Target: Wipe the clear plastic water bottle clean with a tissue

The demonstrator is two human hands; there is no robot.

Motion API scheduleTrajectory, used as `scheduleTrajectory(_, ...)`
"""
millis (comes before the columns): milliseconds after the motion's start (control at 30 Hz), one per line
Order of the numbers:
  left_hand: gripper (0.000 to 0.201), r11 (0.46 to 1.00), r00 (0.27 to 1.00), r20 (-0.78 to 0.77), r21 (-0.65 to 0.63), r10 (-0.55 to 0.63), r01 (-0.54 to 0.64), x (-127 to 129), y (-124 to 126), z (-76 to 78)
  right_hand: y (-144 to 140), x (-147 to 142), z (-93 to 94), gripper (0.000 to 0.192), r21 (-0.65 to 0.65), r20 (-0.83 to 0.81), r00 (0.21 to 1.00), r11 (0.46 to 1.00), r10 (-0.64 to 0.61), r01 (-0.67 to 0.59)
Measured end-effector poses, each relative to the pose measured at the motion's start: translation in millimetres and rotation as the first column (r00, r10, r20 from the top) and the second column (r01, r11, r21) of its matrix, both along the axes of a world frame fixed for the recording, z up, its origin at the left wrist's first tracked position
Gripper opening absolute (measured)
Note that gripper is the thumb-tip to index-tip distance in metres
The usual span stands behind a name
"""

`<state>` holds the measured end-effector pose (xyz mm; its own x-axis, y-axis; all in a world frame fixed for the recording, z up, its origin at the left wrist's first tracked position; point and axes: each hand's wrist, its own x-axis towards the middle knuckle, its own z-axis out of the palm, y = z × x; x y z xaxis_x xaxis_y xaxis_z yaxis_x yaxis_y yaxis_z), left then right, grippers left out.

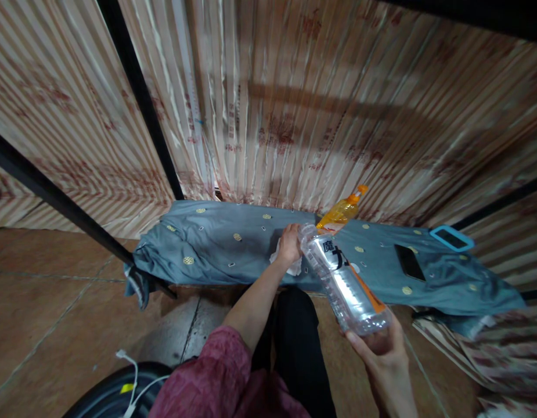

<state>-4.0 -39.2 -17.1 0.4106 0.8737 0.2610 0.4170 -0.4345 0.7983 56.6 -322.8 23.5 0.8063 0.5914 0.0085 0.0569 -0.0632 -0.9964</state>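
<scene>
Clear plastic forms the bottle, held tilted above the bench, its neck toward the far left and its base toward the near right. The right hand grips the base end: the thumb presses one side, while the other fingers curve behind, partly hidden. The left hand rests on a white tissue just beside the neck; whether its fingers pinch the tissue or touch the bottle cannot be told.

Likely hazards: held at one end only, the smooth bottle could slip or swing if the thumb eases. A sweep of the neck toward the far side could topple the yellow pump bottle just beyond. No cap is visible on the neck, so any liquid inside could spill onto the grey-blue cloth. That cloth, loosely laid, could ruck up if the left hand drags across it.

Materials and shapes: the bottle has ribbed walls and a shiny silver wrap with black characters and an orange panel. The pump bottle is translucent, with an orange head. The tissue looks crumpled; the cloth is wrinkled and dotted with yellow motifs. To the right lie a flat black phone and a rounded, blue-rimmed object. Beyond hangs a pleated curtain with reddish prints.
</scene>
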Motion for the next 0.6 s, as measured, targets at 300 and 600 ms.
scheduleTrajectory(300, 0.027, 1.0, 0.999, 0.032, -0.011, 0.025, -0.025, 1.9, 0.3, -2.8, 1.9, -4.1, 4.7, 0.094, -0.008, 0.042, 0.999, 1.0, -0.013, 0.014)
scheduleTrajectory(600, 0.028, 1.0, 0.999, -0.019, -0.011, 0.028, -0.029, 3.0, -0.6, -0.2, -0.5, 2.9, -0.3, 0.097, -0.033, 0.02, 1.0, 0.999, 0.013, -0.012)
